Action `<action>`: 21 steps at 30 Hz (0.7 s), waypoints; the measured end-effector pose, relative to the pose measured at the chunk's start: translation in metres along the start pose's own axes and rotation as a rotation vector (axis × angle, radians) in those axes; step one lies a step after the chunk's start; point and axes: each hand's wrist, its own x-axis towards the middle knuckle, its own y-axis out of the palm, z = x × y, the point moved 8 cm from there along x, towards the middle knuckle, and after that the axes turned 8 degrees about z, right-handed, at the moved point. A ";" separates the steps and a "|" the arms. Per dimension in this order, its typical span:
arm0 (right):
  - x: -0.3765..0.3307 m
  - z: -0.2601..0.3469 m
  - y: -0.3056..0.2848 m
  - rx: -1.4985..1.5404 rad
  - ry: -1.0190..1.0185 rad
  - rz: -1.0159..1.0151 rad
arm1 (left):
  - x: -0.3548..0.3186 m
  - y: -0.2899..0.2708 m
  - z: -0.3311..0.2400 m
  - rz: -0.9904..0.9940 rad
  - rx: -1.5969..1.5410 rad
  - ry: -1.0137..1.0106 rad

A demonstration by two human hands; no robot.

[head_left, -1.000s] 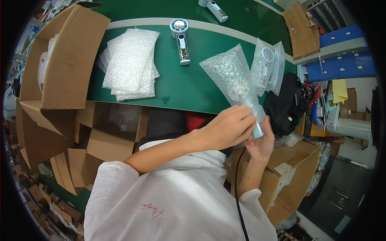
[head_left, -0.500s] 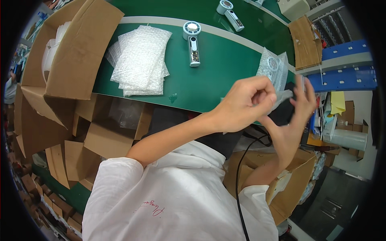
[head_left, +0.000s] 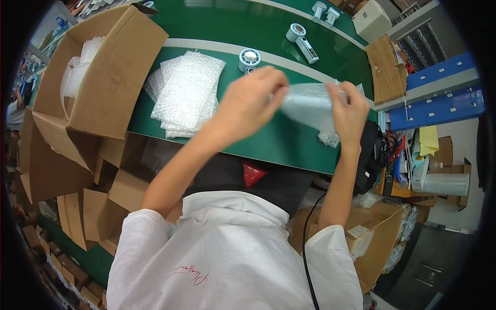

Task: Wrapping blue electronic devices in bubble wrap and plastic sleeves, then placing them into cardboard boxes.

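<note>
A translucent plastic bag [head_left: 307, 106], blurred by motion, is stretched between my two hands above the green table. My left hand [head_left: 253, 98] pinches its left end. My right hand [head_left: 349, 111] grips its right side, fingers closed; a bubbly-textured lower corner hangs below. Whether anything is inside the bag I cannot tell. Just beyond my left hand lies a light-blue handheld fan [head_left: 250, 58], its handle mostly hidden by that hand. Left of it is a stack of bubble-wrap bags [head_left: 190, 93]. Some clear wrapping [head_left: 360, 89] shows behind my right hand.
An open cardboard box [head_left: 111, 85] with white contents borders the table on the left. Another handheld fan [head_left: 303, 43] lies beyond the pale strip [head_left: 206, 44]. A black bag [head_left: 368, 160] sits at the right edge. More cardboard boxes [head_left: 126, 183] stand below left, and a black cable [head_left: 306, 248] crosses my right side.
Both hands have moved left and apart, from the table's right end to its middle, carrying the plastic and spreading it. My left hand now covers part of the nearer fan. The view has shifted slightly.
</note>
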 end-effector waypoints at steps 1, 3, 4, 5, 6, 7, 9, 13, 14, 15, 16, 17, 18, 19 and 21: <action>-0.001 -0.007 0.002 0.010 -0.013 0.003 | -0.008 -0.015 0.017 0.011 0.009 -0.049; -0.019 -0.041 -0.011 0.103 0.083 -0.234 | -0.034 -0.045 0.053 -0.010 0.097 -0.169; -0.028 -0.054 -0.011 0.058 0.073 -0.285 | -0.053 -0.053 0.072 -0.017 0.227 -0.237; -0.038 -0.065 -0.007 0.013 0.065 -0.339 | -0.071 -0.057 0.090 -0.023 0.355 -0.305; -0.046 -0.073 0.002 0.020 0.058 -0.335 | -0.086 -0.056 0.098 -0.029 0.361 -0.310; -0.055 -0.081 0.006 -0.010 0.094 -0.384 | -0.100 -0.053 0.105 -0.002 0.501 -0.336; -0.070 -0.092 0.017 -0.056 0.140 -0.438 | -0.111 -0.055 0.112 0.025 0.640 -0.371; -0.091 -0.073 0.045 -0.201 0.008 -0.299 | -0.126 -0.066 0.116 0.025 0.667 -0.517; -0.093 -0.074 0.047 -0.203 0.009 -0.295 | -0.129 -0.068 0.120 0.028 0.665 -0.520; -0.095 -0.074 0.051 -0.213 0.000 -0.266 | -0.132 -0.068 0.124 0.031 0.642 -0.487; -0.097 -0.075 0.055 -0.223 -0.008 -0.238 | -0.136 -0.067 0.129 0.035 0.620 -0.454; -0.099 -0.076 0.059 -0.232 -0.017 -0.208 | -0.139 -0.067 0.133 0.038 0.597 -0.421; -0.099 -0.077 0.063 -0.242 -0.026 -0.178 | -0.142 -0.067 0.135 0.041 0.574 -0.390; -0.100 -0.081 0.064 -0.247 -0.022 -0.171 | -0.143 -0.068 0.135 0.046 0.567 -0.394; -0.096 -0.094 0.062 -0.211 0.023 -0.191 | -0.145 -0.071 0.131 0.040 0.544 -0.364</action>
